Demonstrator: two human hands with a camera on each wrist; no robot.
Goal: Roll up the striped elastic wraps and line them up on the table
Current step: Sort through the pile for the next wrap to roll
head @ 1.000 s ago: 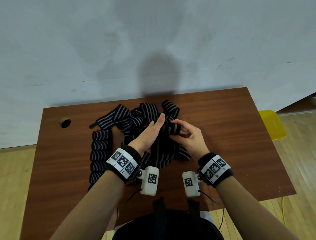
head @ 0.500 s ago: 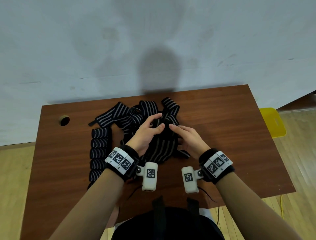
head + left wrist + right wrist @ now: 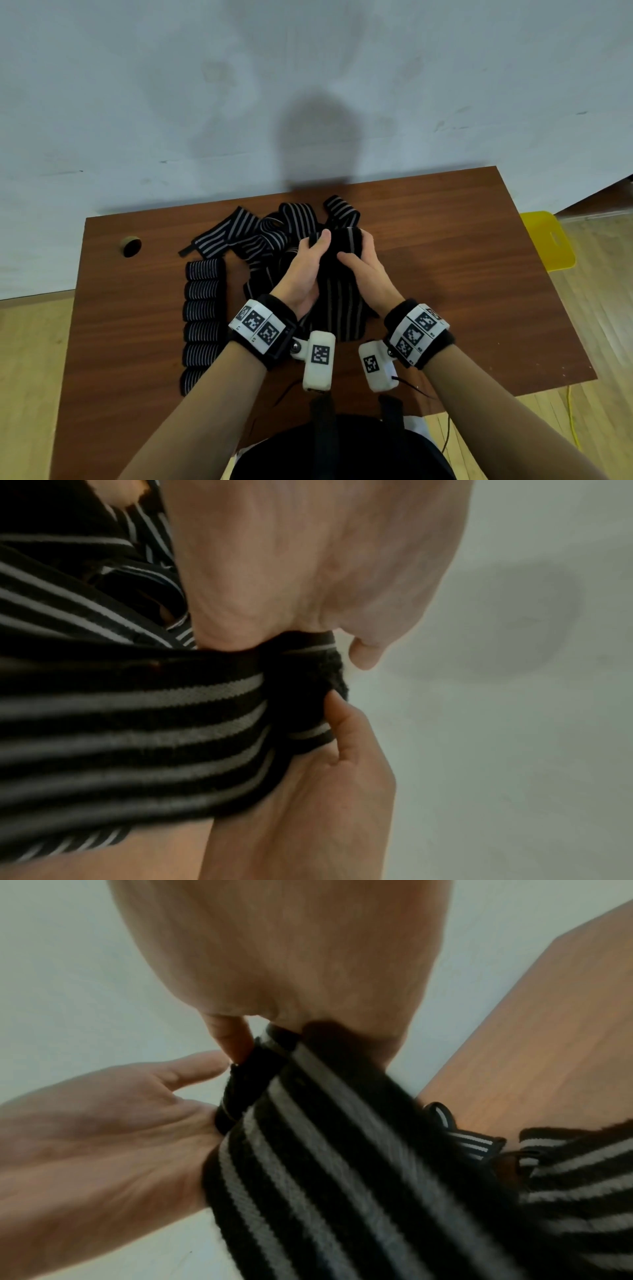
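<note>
Your left hand [image 3: 306,270] and right hand [image 3: 363,270] meet at the centre of the head view, raised above the brown wooden table [image 3: 445,274], and between them you hold the started roll [image 3: 344,241] of one striped elastic wrap [image 3: 337,308]. Your left fingers curl round the left end of the roll, thumb on the near side. Your right hand grips the right end, with its fingers wrapped over the far side and the thumb [image 3: 346,257] pressing the near face. The loose tail of this wrap hangs down from the roll toward your wrists, its pale stripes running lengthwise.

In the left wrist view the left hand [image 3: 308,561] fills the top of the frame, with the roll's black end pinched under it, and a right finger [image 3: 346,723] touches that end from below. In the right wrist view the right hand [image 3: 281,947] sits at the top, and the left palm [image 3: 103,1123] comes in from the lower left, against the roll's edge.

Behind your hands, toward the upper middle of the table, lies a tangled heap of unrolled wraps [image 3: 274,229]. At the left of the table six finished rolls [image 3: 202,322] lie side by side in a column, each touching the next. A round cable hole [image 3: 130,246] sits near the table's upper left corner. A yellow object [image 3: 548,240] shows beyond the right edge.
</note>
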